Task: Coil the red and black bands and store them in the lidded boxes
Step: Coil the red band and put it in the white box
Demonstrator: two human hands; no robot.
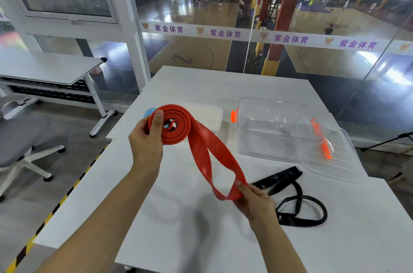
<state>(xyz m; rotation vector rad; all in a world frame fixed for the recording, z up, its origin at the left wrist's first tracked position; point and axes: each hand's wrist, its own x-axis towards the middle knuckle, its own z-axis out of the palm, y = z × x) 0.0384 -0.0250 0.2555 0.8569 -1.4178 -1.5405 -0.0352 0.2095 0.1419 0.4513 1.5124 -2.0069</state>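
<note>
My left hand [146,140] grips the coiled part of the red band [199,145], thumb pressed on the roll, held above the white table [178,216]. The band's loose loop hangs down to the right, where my right hand [254,201] pinches its end. The black band [295,203] lies loose and twisted on the table just right of my right hand. A clear box with orange latches [274,129] stands open at the back right, its clear lid [333,156] leaning beside it. A smaller white box with a blue latch [207,114] sits behind the red coil, partly hidden.
The table ends at a glass wall overlooking a sports hall. A grey office chair [20,138] and a second white table [49,67] stand to the left. Yellow-black tape [67,194] marks the floor along the table's left side.
</note>
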